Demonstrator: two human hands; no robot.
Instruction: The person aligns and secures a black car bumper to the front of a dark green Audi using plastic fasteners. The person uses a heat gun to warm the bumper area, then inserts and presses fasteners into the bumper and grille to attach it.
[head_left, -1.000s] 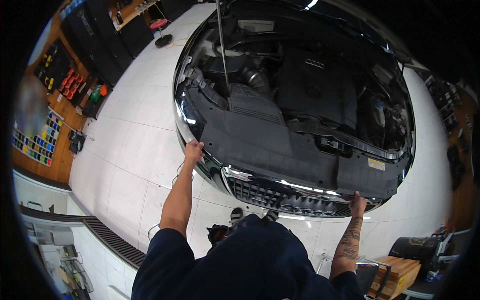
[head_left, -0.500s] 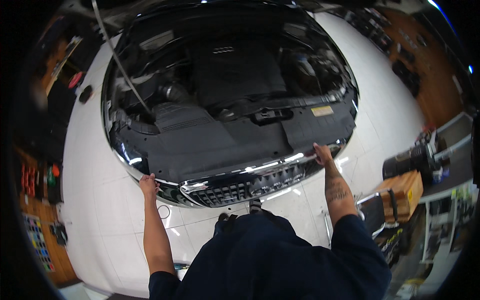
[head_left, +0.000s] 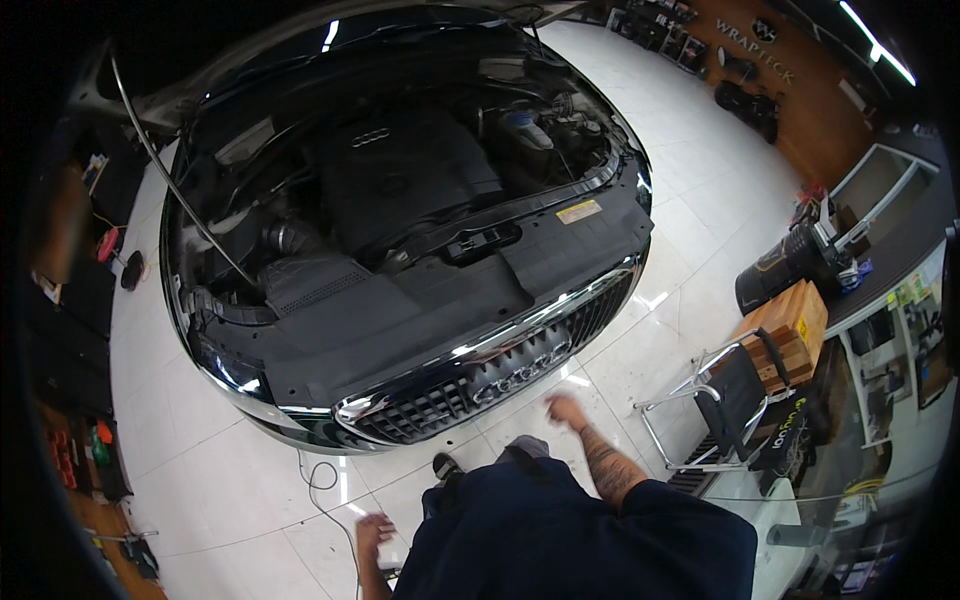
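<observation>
Head view, nearest first: where are the hands?

The left hand [head_left: 374,533] is near seven o'clock, fingers half curled and slightly parted, nothing visible in them. The right hand [head_left: 567,410] is near five; blur keeps me from telling how far its fingers open, but no object shows there.

What's changed?

Half a second ago both were at the front of the car [head_left: 410,250]. Now they're off it, so neither bears on it.

And the car?

Its grille [head_left: 490,378] sits at six, just below centre; the black front cover [head_left: 390,320] lies beyond, toward nine, and the engine cover [head_left: 395,180] farther, toward eleven.
</observation>
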